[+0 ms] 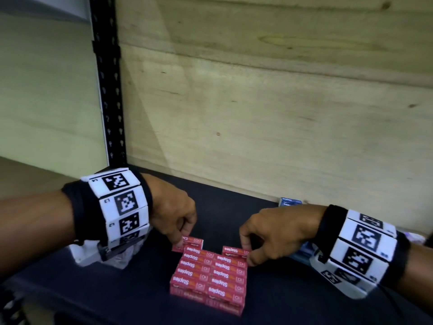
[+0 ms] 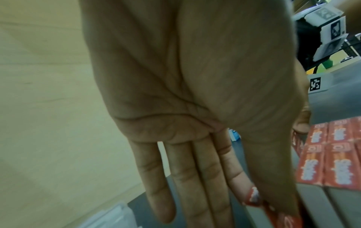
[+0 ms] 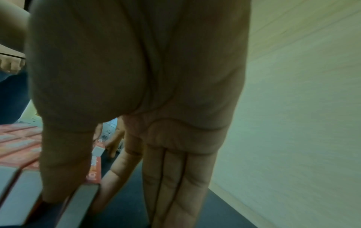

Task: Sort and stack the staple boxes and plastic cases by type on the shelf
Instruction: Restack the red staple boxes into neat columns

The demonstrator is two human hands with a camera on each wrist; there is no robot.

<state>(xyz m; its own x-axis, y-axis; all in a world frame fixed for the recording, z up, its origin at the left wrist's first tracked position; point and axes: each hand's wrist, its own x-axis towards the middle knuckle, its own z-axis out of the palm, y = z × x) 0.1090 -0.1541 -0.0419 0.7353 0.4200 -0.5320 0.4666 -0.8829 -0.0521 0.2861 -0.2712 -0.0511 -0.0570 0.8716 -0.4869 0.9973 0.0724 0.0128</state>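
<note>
Head view: the left hand [image 1: 172,213] is pinching a red staple box [image 1: 187,243] at the far left corner of the red stack [image 1: 208,275], which is sitting on the dark shelf [image 1: 304,301]. The right hand [image 1: 278,233] is pinching another red box [image 1: 235,250] at the stack's far right corner. A blue box [image 1: 290,202] is lying against the wooden back panel [image 1: 257,113]. Left wrist view: thumb and forefinger are closing on a red box [image 2: 277,214]; the other fingers [image 2: 181,185] are extending straight. Right wrist view: thumb and forefinger are gripping a red box [image 3: 93,172] by its sides, the remaining fingers [image 3: 175,185] pressed together.
</note>
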